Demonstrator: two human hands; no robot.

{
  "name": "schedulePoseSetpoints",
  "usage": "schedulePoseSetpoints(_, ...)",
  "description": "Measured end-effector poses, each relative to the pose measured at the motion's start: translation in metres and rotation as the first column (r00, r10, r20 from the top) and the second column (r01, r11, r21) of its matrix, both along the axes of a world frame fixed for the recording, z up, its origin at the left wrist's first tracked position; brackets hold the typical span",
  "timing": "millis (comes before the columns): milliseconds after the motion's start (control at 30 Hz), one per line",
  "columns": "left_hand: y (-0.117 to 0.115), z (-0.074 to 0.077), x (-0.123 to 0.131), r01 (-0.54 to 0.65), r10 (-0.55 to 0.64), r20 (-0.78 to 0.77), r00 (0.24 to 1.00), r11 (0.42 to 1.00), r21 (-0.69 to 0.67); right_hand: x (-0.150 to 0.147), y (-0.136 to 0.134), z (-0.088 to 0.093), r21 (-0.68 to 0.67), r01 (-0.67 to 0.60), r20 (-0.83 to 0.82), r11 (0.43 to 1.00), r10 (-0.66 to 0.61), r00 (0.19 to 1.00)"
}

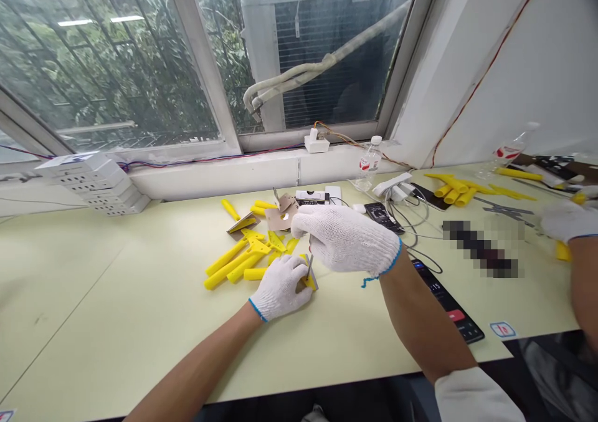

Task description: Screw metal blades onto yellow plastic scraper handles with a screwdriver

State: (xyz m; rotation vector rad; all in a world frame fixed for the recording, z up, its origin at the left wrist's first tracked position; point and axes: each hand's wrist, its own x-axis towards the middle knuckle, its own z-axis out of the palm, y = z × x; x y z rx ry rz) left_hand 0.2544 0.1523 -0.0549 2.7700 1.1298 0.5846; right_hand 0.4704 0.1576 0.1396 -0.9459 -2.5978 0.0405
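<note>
Pale table [84,278] under window [116,48]; open room left, towards front edge. Left hand [280,288] half curled, low, round yellow scraper [309,280], blade at right. Right hand [348,235] just above, fingers nearly closed; cannot tell what they grip. Best: scraper braced on table, fingertips off blade edge. Metal plates [281,217] crowd far side; phone [460,322] sits right, near front edge.

handles [236,264] on table [70,285] | boxes [105,185] left, behind handles | socket [316,143] on sill [210,176] behind table
</note>
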Motion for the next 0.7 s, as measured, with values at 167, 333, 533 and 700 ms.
schedulePoseSetpoints(167, 0.0000, -0.0008, 0.0004, -0.011, 0.010, 0.014, 1.000, 1.000, 0.002, -0.0070, -0.0038, 0.0050, -0.065, 0.101, 0.032, 0.993, -0.099, 0.995)
schedulePoseSetpoints(333, -0.0001, -0.0009, 0.0002, 0.001, -0.001, 0.006, 1.000, 1.000, 0.004, -0.0077, -0.0044, 0.0071, -0.137, 0.055, 0.055, 0.989, -0.048, 0.997)
schedulePoseSetpoints(533, -0.0003, -0.0005, 0.0005, -0.018, 0.018, -0.015, 1.000, 1.000, -0.009, -0.0027, -0.0058, 0.0059, -0.048, 0.027, 0.015, 0.998, -0.027, 1.000)
schedulePoseSetpoints(700, -0.0014, 0.0032, 0.0008, -0.011, 0.011, -0.008, 1.000, 1.000, -0.019, 0.0011, -0.0031, 0.0007, -0.006, 0.047, -0.012, 0.999, -0.047, 0.999)
